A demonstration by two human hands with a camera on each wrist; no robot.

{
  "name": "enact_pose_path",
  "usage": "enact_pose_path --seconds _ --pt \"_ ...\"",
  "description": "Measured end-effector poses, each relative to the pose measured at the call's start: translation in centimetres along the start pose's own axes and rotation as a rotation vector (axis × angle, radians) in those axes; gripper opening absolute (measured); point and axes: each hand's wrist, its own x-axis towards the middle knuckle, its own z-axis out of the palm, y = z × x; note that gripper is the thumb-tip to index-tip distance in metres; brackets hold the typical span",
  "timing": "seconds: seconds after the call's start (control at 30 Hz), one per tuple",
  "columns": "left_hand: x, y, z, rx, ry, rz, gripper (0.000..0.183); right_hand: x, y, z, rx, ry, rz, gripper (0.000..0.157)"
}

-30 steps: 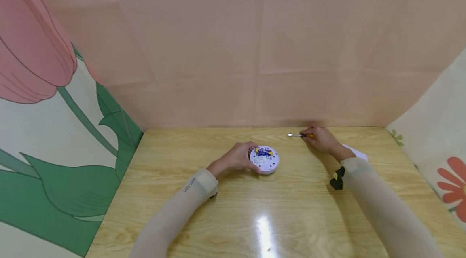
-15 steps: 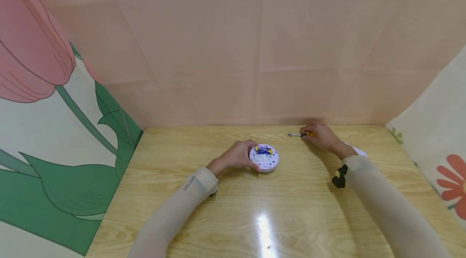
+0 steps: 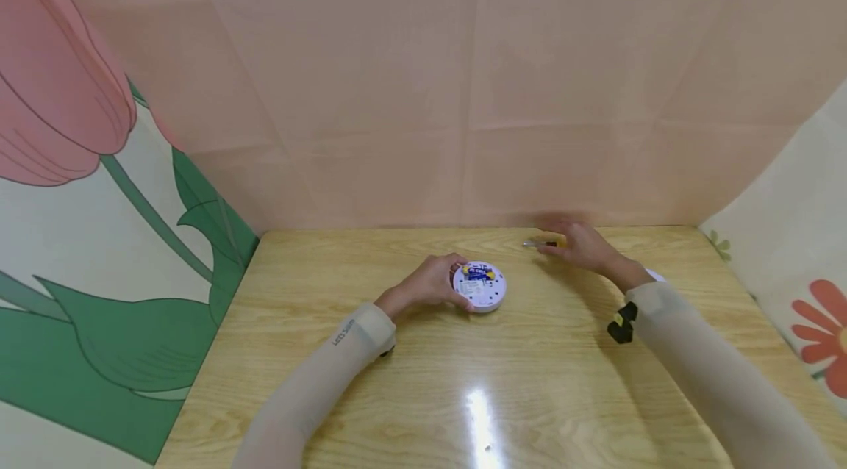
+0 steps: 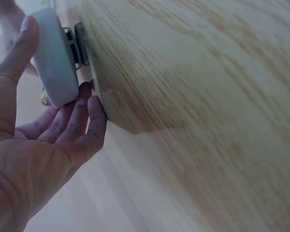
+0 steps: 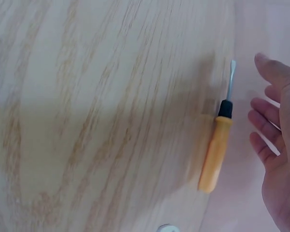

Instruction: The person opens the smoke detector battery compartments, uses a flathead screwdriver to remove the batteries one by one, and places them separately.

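Note:
My left hand [image 3: 433, 281] grips the rim of a round white device [image 3: 486, 298], thumb on the near side and fingers on the far side. Blue and yellow batteries [image 3: 479, 273] show in its upward face, beside a printed label. In the left wrist view, a dark bracket-like part [image 4: 73, 46] is visible between the device and the tabletop. A screwdriver [image 5: 216, 152] with a yellow-orange handle, black collar and flat metal tip lies on the table near its back edge. Just beside it is my right hand [image 5: 285, 111], fingers loosely bent and apart from the handle, holding nothing.
A white object [image 3: 653, 275] lies on the wooden table [image 3: 370, 410], mostly hidden behind my right wrist. A pink cloth wall [image 3: 370, 123] rises along the table's back edge. Flower-patterned sheets stand left and right.
My right hand, which held the screwdriver by its handle, has let go, its fingers lifting off and spreading. The screwdriver has rolled slightly and lies on the table. My left hand keeps the device.

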Motion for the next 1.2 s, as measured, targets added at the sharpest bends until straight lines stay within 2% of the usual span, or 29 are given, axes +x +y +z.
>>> enact_pose_path --seconds 0.13,0.37,0.67,0.97,1.2 --pt "0.0 0.0 0.0 -0.003 -0.002 0.0 0.098 0.1 -1.1 -0.4 0.02 -0.026 0.008 0.059" --pt "0.0 0.0 0.0 0.006 -0.002 -0.005 0.098 0.4 -2.9 -0.4 0.073 -0.007 -0.107 0.065" --pt "0.0 0.0 -0.1 -0.002 -0.003 0.009 0.097 0.7 -5.6 -0.2 0.05 -0.013 -0.165 0.069" --pt "0.0 0.0 0.0 0.006 -0.002 0.008 0.096 0.4 -7.8 0.5 0.055 -0.028 -0.201 0.068" --pt "0.0 0.0 -0.1 0.0 -0.003 0.011 0.095 0.2 -9.0 1.2 0.08 -0.076 -0.167 0.068"
